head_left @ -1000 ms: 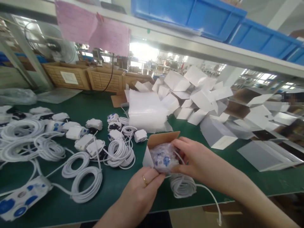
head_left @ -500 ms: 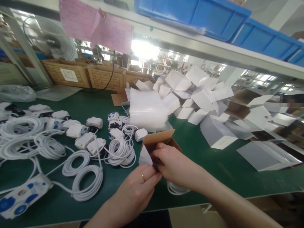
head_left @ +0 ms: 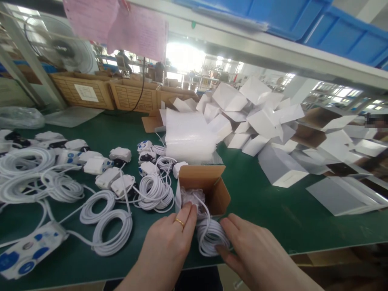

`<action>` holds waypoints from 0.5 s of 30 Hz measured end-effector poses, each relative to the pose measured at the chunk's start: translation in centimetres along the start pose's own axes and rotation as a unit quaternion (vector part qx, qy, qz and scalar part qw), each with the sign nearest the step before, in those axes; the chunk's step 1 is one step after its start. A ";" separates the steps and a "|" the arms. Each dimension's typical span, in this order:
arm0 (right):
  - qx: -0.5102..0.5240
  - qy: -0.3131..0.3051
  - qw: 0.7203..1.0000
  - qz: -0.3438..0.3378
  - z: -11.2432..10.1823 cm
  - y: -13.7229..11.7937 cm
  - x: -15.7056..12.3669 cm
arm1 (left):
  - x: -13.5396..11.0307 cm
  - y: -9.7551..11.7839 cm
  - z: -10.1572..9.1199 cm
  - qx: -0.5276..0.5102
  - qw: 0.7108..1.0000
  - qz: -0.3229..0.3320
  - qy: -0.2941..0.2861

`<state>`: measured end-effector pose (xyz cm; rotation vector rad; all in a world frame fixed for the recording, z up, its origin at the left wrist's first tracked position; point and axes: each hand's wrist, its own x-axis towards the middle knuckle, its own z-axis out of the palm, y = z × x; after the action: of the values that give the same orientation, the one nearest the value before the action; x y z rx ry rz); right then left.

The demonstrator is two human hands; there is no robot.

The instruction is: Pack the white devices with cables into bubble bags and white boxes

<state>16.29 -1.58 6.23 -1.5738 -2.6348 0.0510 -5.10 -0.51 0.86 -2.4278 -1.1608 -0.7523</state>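
Carton (head_left: 202, 181), head view: it stands open before you on the green worktop (head_left: 269, 206), the flap on its far side raised. Use it as the reference for all positions below.

Status, as judged from present positions: one bagged part (head_left: 194, 195) is inside the carton, toward its left wall, so insertion is partly done. Its cable coil (head_left: 209, 238) lies outside, just in front of the carton; a length of white cable links the two over the near edge. Coil outside and flaps unfolded are the open items.

Left hand (head_left: 169, 238): your fingers lie together at the carton's near left edge, their tips at the bagged part. Thumb contact is hidden, so you cannot tell whether this grip is closed.

Right hand (head_left: 251, 242): your thumb and fingers stand apart at the coil's right side, in front of the carton. Whether this grip is tightened on the coil cannot be told.

Surroundings: left of the carton lie further corded units (head_left: 153, 192) and a blue-faced socket block (head_left: 33, 250). Behind it lie clear wrap sheets (head_left: 190, 137). Behind and to its right, white boxes (head_left: 257, 115) are heaped.
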 end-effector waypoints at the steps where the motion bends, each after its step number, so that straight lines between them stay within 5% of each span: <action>1: 0.030 -0.015 0.999 0.006 0.2 0.0 0.1 | 0.1 0.0 0.1 -0.002 1.000 -0.001 -0.003; 8: 0.353 0.045 0.934 0.027 -2.9 0.4 0.8 | -0.1 0.0 -1.5 -0.232 0.964 -0.055 0.120; 15: 0.361 0.153 0.920 0.027 -2.8 -0.1 2.2 | -0.4 1.5 -2.1 -0.283 0.936 -0.184 0.101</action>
<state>15.32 0.31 9.10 -1.2550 -1.9782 0.6400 -4.76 -2.74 2.18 -2.4900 -1.4913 -1.6072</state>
